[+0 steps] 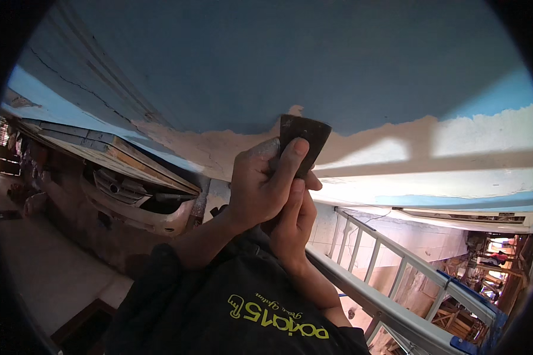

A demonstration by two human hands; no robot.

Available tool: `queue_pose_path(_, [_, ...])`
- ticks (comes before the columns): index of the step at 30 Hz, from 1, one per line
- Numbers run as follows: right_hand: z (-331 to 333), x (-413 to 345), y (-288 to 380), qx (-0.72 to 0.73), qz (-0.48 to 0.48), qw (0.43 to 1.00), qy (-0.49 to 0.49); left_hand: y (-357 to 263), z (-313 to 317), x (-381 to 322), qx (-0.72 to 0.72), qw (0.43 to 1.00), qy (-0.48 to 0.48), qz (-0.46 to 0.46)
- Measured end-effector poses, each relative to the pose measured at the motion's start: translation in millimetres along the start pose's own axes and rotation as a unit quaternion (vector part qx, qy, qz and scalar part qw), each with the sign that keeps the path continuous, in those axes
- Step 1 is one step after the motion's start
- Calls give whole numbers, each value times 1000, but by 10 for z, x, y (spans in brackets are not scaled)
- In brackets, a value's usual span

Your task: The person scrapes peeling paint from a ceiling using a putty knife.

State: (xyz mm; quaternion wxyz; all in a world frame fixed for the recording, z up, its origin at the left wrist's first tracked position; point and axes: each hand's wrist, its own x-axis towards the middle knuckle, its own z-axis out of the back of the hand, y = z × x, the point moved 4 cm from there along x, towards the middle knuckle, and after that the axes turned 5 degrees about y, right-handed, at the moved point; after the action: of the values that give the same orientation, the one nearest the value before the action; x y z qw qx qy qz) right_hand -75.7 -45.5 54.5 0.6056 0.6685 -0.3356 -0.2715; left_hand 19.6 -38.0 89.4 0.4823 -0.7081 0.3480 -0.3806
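Observation:
A dark, flat scraper blade [305, 133], broad at its upper edge and narrower below, is held up before me against a wall [266, 66] of blue paint and bare pale plaster. My left hand [260, 182] grips the blade from the left, its thumb pressed on the face and its index finger dusty with pale powder. Just below, my right hand [295, 217] closes around the lower part, with fingertips showing behind the blade's right side. The hands hide any handle. Whether the blade touches the wall cannot be told. A small pale patch [296, 109] lies just above the blade.
An aluminium ladder [402, 277] with blue end fittings stands at the lower right. To the left are a vehicle's front bumper [137, 217] and grille, under a long panel [129, 155]. Wooden items [459, 317] lie beyond the ladder. A thin crack [86, 90] crosses the painted surface.

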Motion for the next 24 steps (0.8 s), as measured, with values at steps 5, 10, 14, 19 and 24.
queue_pose_path(5, [-31, -2, -90, 18, -13, 998, -52, 93, 3, -20, -7, 999, -7, 34])
queue_pose_path(10, [-22, -13, 3, 79, -38, 996, -30, -58, -21, 27, 7, 1000, 7, -12])
queue_pose_path(14, [-14, 29, -11, 44, 1, 995, -92, 42, -44, 42, 34, 999, 6, 14])
queue_pose_path(19, [104, -69, -91, 52, -66, 996, -38, 30, -94, 6, 8, 1000, -8, 9])
queue_pose_path(24, [178, -19, 67, 0, -35, 997, -70, 74, -135, 46, 2, 1000, -8, 0])
